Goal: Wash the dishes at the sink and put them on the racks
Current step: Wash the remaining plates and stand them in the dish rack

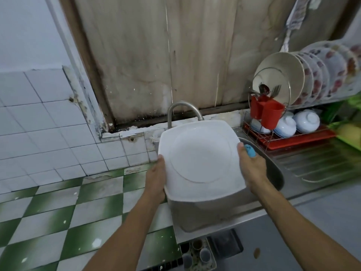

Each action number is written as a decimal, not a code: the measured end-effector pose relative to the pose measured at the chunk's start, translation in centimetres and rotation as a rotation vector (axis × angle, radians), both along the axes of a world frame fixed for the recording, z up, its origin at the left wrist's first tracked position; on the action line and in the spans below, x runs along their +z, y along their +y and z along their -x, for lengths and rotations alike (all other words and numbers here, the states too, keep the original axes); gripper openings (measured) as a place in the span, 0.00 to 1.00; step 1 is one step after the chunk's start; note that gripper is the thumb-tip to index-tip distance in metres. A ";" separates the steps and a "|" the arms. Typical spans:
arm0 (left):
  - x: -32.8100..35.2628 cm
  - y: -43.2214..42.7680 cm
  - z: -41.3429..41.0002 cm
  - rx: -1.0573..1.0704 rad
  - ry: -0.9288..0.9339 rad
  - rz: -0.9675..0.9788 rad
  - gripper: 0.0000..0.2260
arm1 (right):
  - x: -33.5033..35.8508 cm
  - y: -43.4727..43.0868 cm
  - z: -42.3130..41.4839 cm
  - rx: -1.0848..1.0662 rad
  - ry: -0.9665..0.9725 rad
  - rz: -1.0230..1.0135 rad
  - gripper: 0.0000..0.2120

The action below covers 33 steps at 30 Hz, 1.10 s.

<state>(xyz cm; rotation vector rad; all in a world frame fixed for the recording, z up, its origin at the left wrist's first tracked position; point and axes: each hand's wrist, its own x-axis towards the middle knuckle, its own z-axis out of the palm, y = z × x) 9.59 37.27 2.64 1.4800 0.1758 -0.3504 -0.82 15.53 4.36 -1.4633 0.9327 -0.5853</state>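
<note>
- Tap (183,110): a curved steel spout rises just beyond the hands. Its outlet is hidden behind the top edge of the plate.
- Sink (273,173): a steel basin lies below and to the right of the hands; the plate hides most of it.
- Bench (316,163): a ridged steel draining surface runs off to the right of the right hand.
- Rack (293,139): a wire frame on a red tray stands on the bench, beyond and to the right of the right hand, well apart from it.
- Red cutlery holder (267,112): it hangs on the near end of the rack, with forks and spoons upright in it.
- Flowered plates (322,71): they stand on edge in a row on the upper tier.
- Bowls (297,122): white, upturned on the lower tier.
- Wooden panel (156,55): stained, it stands behind the tap.
- Floor (58,212): green and white checks, to the left of and below the left hand.
- White square plate (201,159): held between both hands above the sink, tilted with its face towards the holder.
- Left hand (156,178): it grips the plate's left edge, thumb on the rim.
- Right hand (252,167): it grips the right edge, thumb on the rim.
- Blue thing (250,150): it sits at the right hand's fingertips; I cannot tell whether it is held.
</note>
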 end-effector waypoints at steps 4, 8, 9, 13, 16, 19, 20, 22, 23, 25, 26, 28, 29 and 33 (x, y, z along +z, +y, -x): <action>0.5 -1.0 1.3 0.094 0.006 0.020 0.19 | -3.9 2.2 1.0 -0.071 0.211 0.578 0.26; 0.9 -2.7 2.0 0.155 -0.005 0.051 0.20 | -7.0 7.8 3.4 0.206 0.059 1.046 0.29; 0.7 -2.9 2.2 0.142 -0.031 0.036 0.20 | -6.8 9.6 3.1 0.330 0.007 1.119 0.29; -1.3 -2.4 2.5 -0.191 -0.118 0.075 0.15 | -2.6 12.0 -1.7 0.607 -0.049 1.289 0.26; -0.3 -2.0 2.5 -0.210 -0.265 -0.002 0.18 | 0.7 7.9 -5.2 0.662 0.030 1.244 0.23; 2.3 -1.6 3.5 -0.204 -0.316 -0.072 0.19 | 2.1 2.3 -6.1 0.455 0.090 1.027 0.25; 2.5 -1.1 3.6 -0.187 -0.329 -0.090 0.20 | 1.9 0.7 -5.7 0.381 0.138 0.945 0.23; 2.7 -0.1 3.3 -0.114 -0.317 -0.078 0.23 | -0.1 -1.4 -4.0 0.295 0.224 0.753 0.22; 2.7 0.2 3.0 -0.070 -0.298 -0.072 0.24 | -1.4 -1.6 -2.7 0.271 0.235 0.655 0.22; 2.4 0.6 2.0 0.061 -0.254 -0.059 0.23 | -4.3 0.3 0.2 0.254 0.221 0.610 0.23; 2.4 0.5 1.7 0.107 -0.230 -0.050 0.22 | -5.4 2.3 1.6 0.253 0.200 0.678 0.25; 2.2 -0.3 1.7 0.135 -0.187 0.004 0.20 | -6.4 7.0 3.3 0.260 0.101 0.896 0.26; 2.1 -0.7 1.9 0.121 -0.189 0.001 0.20 | -6.4 9.3 3.0 0.294 0.034 1.003 0.25; 1.1 -0.9 2.9 -0.211 -0.394 -0.010 0.13 | -2.3 13.8 -0.9 0.514 -0.082 1.212 0.25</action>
